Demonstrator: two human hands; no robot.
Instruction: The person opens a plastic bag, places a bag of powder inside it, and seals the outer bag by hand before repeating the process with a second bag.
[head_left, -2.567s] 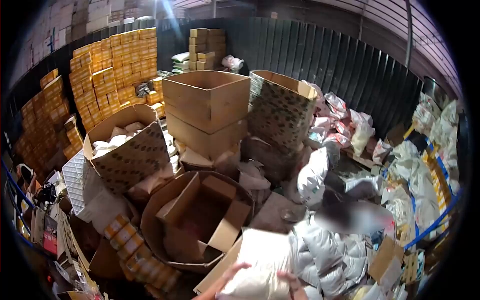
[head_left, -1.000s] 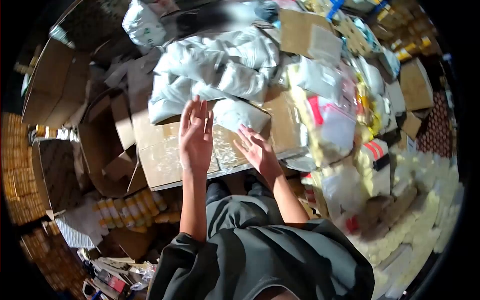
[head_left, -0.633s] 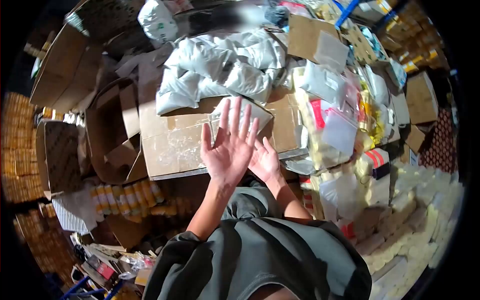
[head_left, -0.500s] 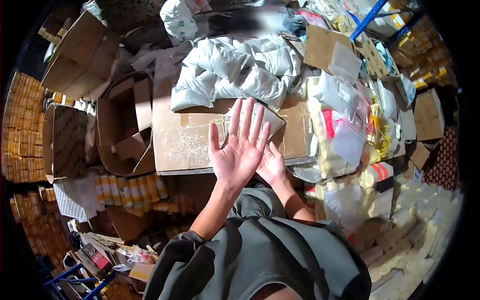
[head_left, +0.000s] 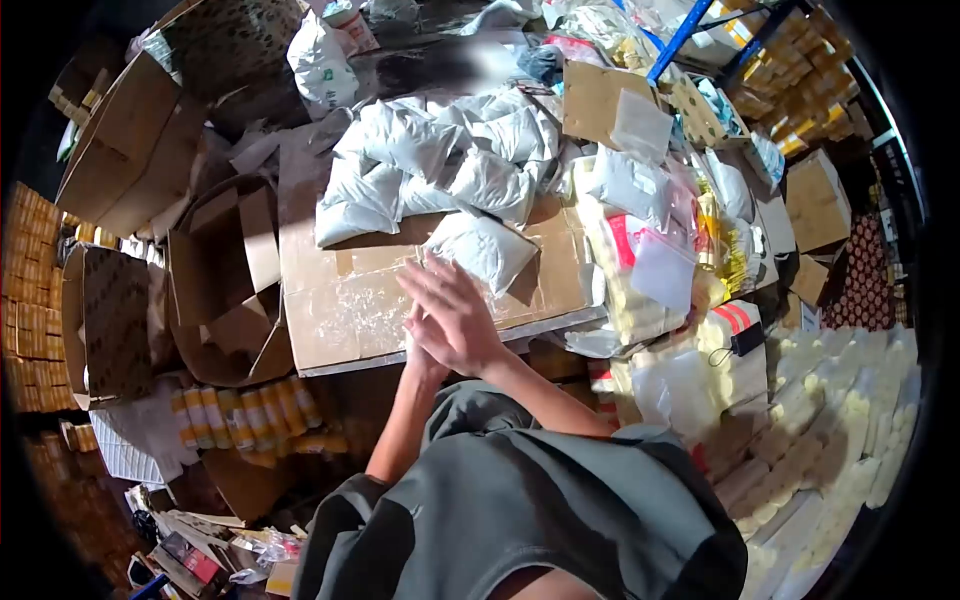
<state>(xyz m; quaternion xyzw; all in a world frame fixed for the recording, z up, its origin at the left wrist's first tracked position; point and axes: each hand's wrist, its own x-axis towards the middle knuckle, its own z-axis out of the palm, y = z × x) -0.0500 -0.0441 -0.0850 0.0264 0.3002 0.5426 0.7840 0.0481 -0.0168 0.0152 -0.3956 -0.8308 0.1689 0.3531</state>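
My right hand [head_left: 460, 322] lies across my left hand [head_left: 424, 357], above the front edge of a cardboard-covered table [head_left: 355, 315]. The right fingers are stretched out and hold nothing. Most of the left hand is hidden under the right; the little of its fingers that shows looks straight, with nothing in it. Just beyond the fingertips, a filled white bag [head_left: 482, 250] rests on the cardboard. Behind it several similar bags form a heap [head_left: 408, 140].
Open cardboard boxes [head_left: 222, 275] stand at the left, near orange-capped tubes [head_left: 245, 405]. Plastic packets [head_left: 662, 268] and cream-coloured bundles [head_left: 625, 300] crowd the right side. A blue metal bar [head_left: 682, 38] slants at the top right. Long pale rolls [head_left: 820, 420] are stacked lower right.
My left hand, raised with its palm showing and fingers spread, has come down and to the left. My right hand has moved over it, so the hands now touch. The view has shifted slightly.
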